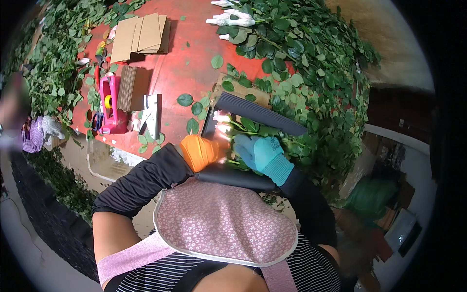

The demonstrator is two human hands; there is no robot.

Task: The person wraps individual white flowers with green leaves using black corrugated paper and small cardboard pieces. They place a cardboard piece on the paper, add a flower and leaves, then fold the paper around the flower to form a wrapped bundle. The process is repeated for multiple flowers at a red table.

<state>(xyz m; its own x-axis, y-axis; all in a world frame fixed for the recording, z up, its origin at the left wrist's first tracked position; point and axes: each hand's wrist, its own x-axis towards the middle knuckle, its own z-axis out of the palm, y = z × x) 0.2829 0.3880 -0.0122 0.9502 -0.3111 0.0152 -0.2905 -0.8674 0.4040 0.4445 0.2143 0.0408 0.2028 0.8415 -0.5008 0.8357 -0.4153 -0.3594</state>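
Observation:
Several pink roses (222, 119) with leafy stems lie in a trough-like holder directly in front of me. A dark ribbed panel (262, 115) forms its far side, and a dark padded bar (236, 178) runs along the near side. My left hand (206, 152), in an orange covering, is at the flower-head end. Its fingertips are smeared by glare and motion, so their grip cannot be made out. My right hand (261, 155), in a teal and blue glove, bends over the green stems (241, 163) to the right of the blooms, its fingers closed around them.
Left on the red table (168, 68) are a pink tape dispenser (111, 104), a white stapler (151, 117) and cardboard pieces (138, 36). Leafy stems (316, 107) are heaped at the right, with white-netted flower heads (233, 18) at the back. A person (14, 107) stands far left.

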